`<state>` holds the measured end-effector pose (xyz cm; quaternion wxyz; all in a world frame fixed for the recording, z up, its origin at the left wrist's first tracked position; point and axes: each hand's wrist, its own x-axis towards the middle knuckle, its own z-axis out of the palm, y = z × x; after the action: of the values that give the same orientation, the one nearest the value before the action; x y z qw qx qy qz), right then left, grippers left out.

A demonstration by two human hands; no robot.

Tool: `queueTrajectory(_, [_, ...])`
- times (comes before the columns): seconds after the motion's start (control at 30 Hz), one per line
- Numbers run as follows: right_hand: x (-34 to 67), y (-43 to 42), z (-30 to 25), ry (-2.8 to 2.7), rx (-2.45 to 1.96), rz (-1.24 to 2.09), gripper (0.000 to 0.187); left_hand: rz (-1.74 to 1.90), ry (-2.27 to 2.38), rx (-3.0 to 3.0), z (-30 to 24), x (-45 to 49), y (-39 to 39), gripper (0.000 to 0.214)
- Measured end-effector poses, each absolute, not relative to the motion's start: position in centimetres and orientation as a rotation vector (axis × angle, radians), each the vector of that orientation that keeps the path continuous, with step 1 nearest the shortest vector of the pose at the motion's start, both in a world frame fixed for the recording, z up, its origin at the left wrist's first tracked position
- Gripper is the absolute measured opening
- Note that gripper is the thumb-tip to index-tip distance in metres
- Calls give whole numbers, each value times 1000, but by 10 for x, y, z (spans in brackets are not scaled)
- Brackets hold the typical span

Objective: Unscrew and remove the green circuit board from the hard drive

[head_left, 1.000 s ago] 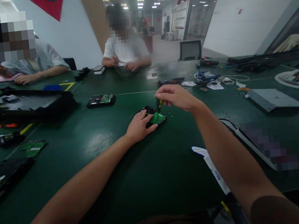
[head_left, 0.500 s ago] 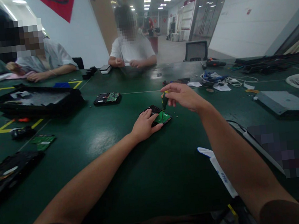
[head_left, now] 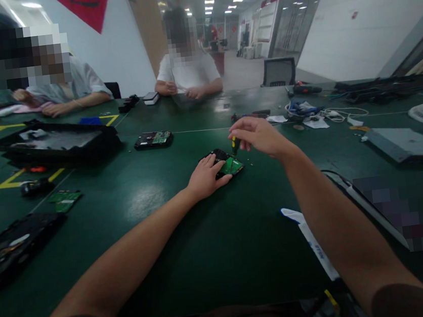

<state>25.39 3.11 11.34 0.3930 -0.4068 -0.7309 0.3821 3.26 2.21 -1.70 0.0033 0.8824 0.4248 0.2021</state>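
A hard drive (head_left: 234, 165) lies on the green table with its green circuit board facing up. My left hand (head_left: 208, 177) rests flat across the drive's left part, fingers spread, covering some of it. My right hand (head_left: 257, 135) pinches a screwdriver (head_left: 236, 144) with a dark and yellow handle. The screwdriver stands nearly upright over the board, its tip at the board's upper edge. A few tiny bits (head_left: 250, 161), perhaps screws, lie just right of the drive.
A second hard drive (head_left: 153, 139) sits farther back. To the left are a black tray (head_left: 60, 140), loose green circuit boards (head_left: 64, 199) and a black casing (head_left: 19, 246). At right lie a silver box (head_left: 410, 143) and cables (head_left: 338, 113). Co-workers (head_left: 188, 72) sit across the table.
The screwdriver handle has turned and shifted slightly within my right fingers. My left hand stays in place on the drive. The whole view has moved a little.
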Motion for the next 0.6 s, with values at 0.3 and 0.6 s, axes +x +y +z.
queueTrajectory(0.3, [255, 32, 110, -1837, -1104, 809, 19, 630, 1345, 2756, -16, 33, 21, 63])
queueTrajectory(0.6, [254, 31, 111, -1887, -1038, 903, 15, 639, 1334, 2752, -17, 33, 21, 62])
